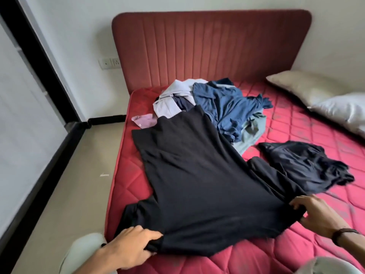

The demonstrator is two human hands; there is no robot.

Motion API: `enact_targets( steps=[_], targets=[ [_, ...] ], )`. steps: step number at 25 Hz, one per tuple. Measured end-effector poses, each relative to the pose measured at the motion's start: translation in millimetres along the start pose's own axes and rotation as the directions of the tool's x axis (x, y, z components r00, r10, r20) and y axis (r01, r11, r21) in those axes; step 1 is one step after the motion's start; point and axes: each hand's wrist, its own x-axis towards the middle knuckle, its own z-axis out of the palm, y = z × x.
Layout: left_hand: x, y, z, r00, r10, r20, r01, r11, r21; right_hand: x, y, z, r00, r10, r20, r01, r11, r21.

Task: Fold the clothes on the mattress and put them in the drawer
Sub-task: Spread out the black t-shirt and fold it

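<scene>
**Black shirt spread for folding, both hands at its near end**

Red quilted mattress (296, 125) fills the room's corner, backed by a padded red headboard (211, 48) against a pale wall. Taking the black shirt (197, 175) as the landmark: it lies flat on the mattress, its long axis running from the near edge, where the person stands, away toward the headboard, leaning slightly left. Its far hem overlaps the pile of unfolded clothes (215, 103), blue, white and grey pieces heaped just beyond it. A crumpled dark garment (308, 165) sits to the shirt's right, touching or nearly touching its sleeve. Two pillows (320, 99) lie well off to the far right.

The left hand (130, 248) grips the shirt's near-left corner, fingers curled round a bunch of fabric at the shoulder. The right hand (316, 214) pinches the near-right shoulder, by the sleeve. Both hands hold the same end, set wide apart across the shirt's width, so neither is nearer; the whole body of the shirt stretches away from them.

Judging by this, the cloth is being pulled taut and flat before the first fold. Any lengthwise fold would likely carry one side across toward the other. No drawer is in view.
</scene>
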Motion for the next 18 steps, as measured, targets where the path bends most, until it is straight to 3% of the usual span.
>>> enact_targets(
  steps=[5,7,9,10,11,13,14,15,18],
  targets=[
    [-19,30,15,0.985,0.11,0.136,-0.11,0.994,-0.006,-14,3,4,0.959,0.213,0.188,-0.173,0.963,-0.208],
    [-24,35,10,0.985,0.102,0.139,-0.097,0.994,-0.044,-14,-35,-8,0.891,0.33,0.31,-0.206,0.905,-0.371],
    [-21,30,2,0.998,0.049,0.043,-0.044,0.992,-0.12,-17,-88,-14,0.873,0.368,0.32,-0.118,0.796,-0.593],
    [-15,23,2,0.995,-0.009,-0.094,-0.006,0.987,-0.163,-19,-120,-14,0.899,0.3,0.319,-0.047,0.791,-0.61],
    [-4,11,4,0.957,-0.106,-0.27,0.042,0.971,-0.233,-23,-151,-5,0.928,0.173,0.33,0.026,0.853,-0.521],
    [18,-16,17,0.822,-0.313,-0.476,0.165,0.93,-0.328,-39,-219,16,0.926,-0.15,0.347,0.181,0.982,-0.059],
    [23,-24,25,0.789,-0.385,-0.479,0.224,0.906,-0.359,-47,-251,26,0.893,-0.26,0.367,0.218,0.964,0.154],
    [26,-29,34,0.787,-0.425,-0.446,0.261,0.886,-0.383,-56,-279,37,0.861,-0.328,0.388,0.24,0.936,0.259],
    [14,-40,50,0.831,-0.455,-0.319,0.322,0.863,-0.39,-79,-310,64,0.863,-0.34,0.373,0.21,0.913,0.349]
  ],
)
